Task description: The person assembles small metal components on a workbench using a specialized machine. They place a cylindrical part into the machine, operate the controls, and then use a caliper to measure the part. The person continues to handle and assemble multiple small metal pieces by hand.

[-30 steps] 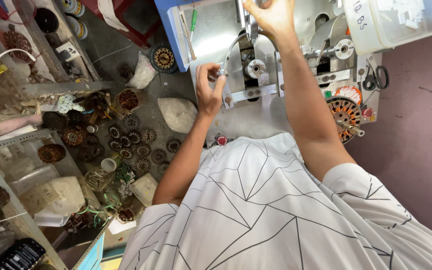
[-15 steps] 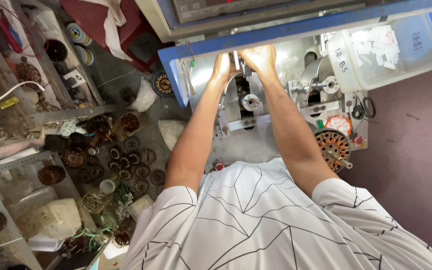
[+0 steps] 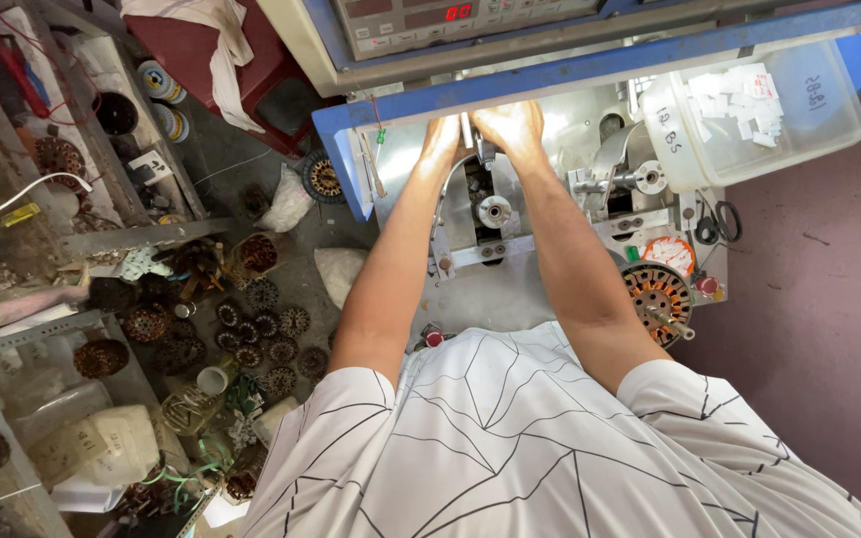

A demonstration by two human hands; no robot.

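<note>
A small red-lit display (image 3: pixel 458 12) glows on the grey control panel (image 3: pixel 470 20) at the top. To its right sits a clear rectangular plastic tub (image 3: pixel 749 115) holding white paper slips (image 3: pixel 744 95). A yellow tag (image 3: pixel 18 214) lies far left on the shelf.

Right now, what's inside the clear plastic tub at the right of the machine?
The clear plastic tub holds a loose heap of small white paper slips toward its back. The rest of its floor looks bare. Whatever lies beneath the heap is covered.
</note>
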